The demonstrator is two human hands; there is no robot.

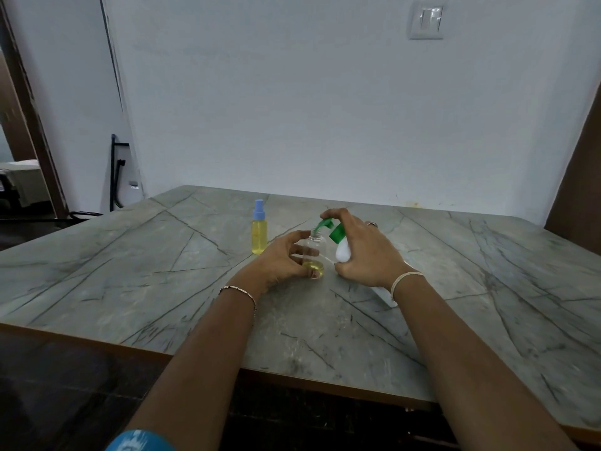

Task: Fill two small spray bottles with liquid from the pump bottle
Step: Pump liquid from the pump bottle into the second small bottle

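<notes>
A blue sleeve (140,441) shows at the lowest edge, and both my bare forearms reach out over the grey, dark-veined table (130,271). A thin chain bracelet (239,292) sits on my left wrist and a pale band (406,279) on my right.

My left hand (279,263) curls around the small open bottle (313,255), thumb on the near side and fingers on the far side, steadying it upright on the table. The bottle is clear plastic with a bare threaded neck and no cap, and a shallow layer of yellow liquid lies in its bottom.

My right hand (364,252) grips the pump bottle (343,252), fingers wrapped round its white body and one finger lying on top of the green pump head (327,224). The bottle is tilted towards the left, so the green spout points down at the open neck of the clear bottle, touching it or just above; I cannot tell which. A white corner shows on the table under my right wrist, probably the bottle's base.

Just beyond my left hand stands the filled spray bottle (259,232), upright, apart from the others, yellow almost to the shoulder, with a light blue spray cap.

Behind the table rises a pale wall with a switch plate (426,20) high up.
</notes>
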